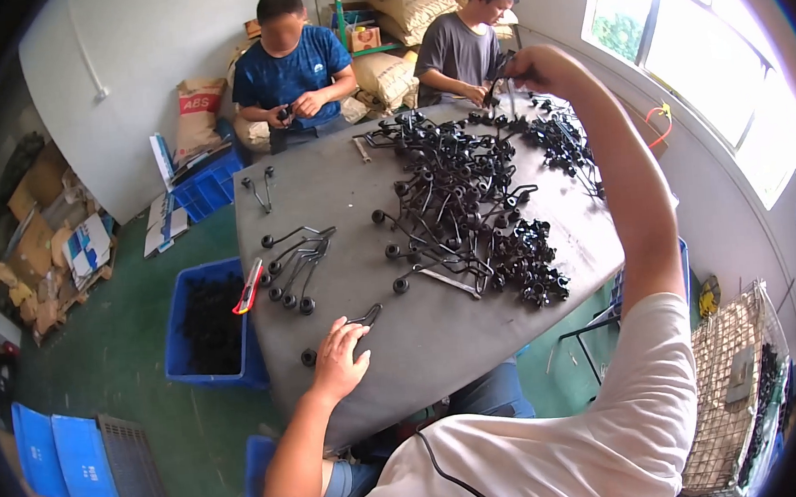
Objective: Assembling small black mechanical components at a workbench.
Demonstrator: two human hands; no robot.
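My left hand [339, 359] lies over a black bent rod [366, 316] near the table's front left edge, fingers stretched out and thumb apart. The rod's round black knob [309, 357] shows beside the hand. My right arm reaches to the far right side, where my right hand [533, 68] is closed on a dark bent rod [498, 94], partly blurred, above the parts. A large heap of black rods with round knobs [453, 171] covers the middle of the table. Several similar rods [302, 264] lie in a group at the left.
A red utility knife [249, 287] lies at the grey table's [348, 197] left edge, above a blue bin [177, 328] of black parts. Wrenches [448, 282] lie by the heap. Two co-workers [294, 80] are across the table, one handling a small black part. A wire crate [726, 392] stands at right.
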